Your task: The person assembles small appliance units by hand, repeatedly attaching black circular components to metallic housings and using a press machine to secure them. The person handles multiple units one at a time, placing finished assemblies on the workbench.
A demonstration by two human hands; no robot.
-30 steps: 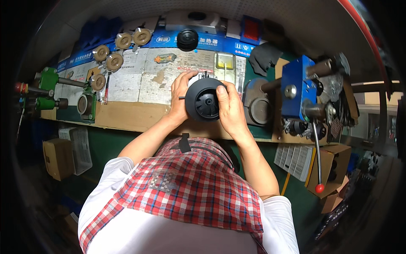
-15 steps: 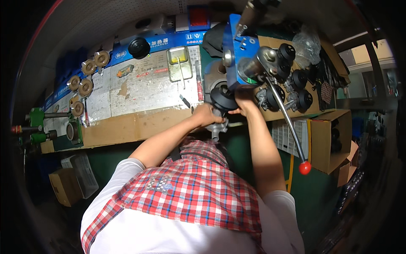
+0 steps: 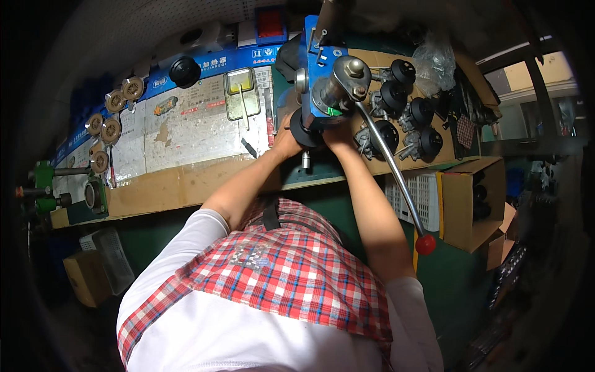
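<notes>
Under the blue head of a lever press (image 3: 317, 80) stands a pump-like metal part with a black round pulley (image 3: 305, 131). A short metal stub shows below the pulley, toward me. My left hand (image 3: 286, 140) is closed against the part's left side, its fingertips partly covered by the pulley. On the other side, my right hand (image 3: 338, 137) reaches beneath the press head. Its fingers are hidden there, so its grip cannot be seen. The press's steel lever (image 3: 392, 158) slants down past my right forearm and ends in a red ball knob (image 3: 426, 244).
Several similar parts with black pulleys (image 3: 427, 142) stand on cardboard to the right. Brass-coloured discs (image 3: 110, 131) lie at left. A tray with yellow contents and a brush (image 3: 242, 93) sits mid-bench, near a loose black pulley (image 3: 185, 71). An open carton (image 3: 471, 204) stands lower right.
Both hands have moved away from me, carrying the pump-like part from the bench's front edge to beneath the press head. The whole view has shifted slightly.
</notes>
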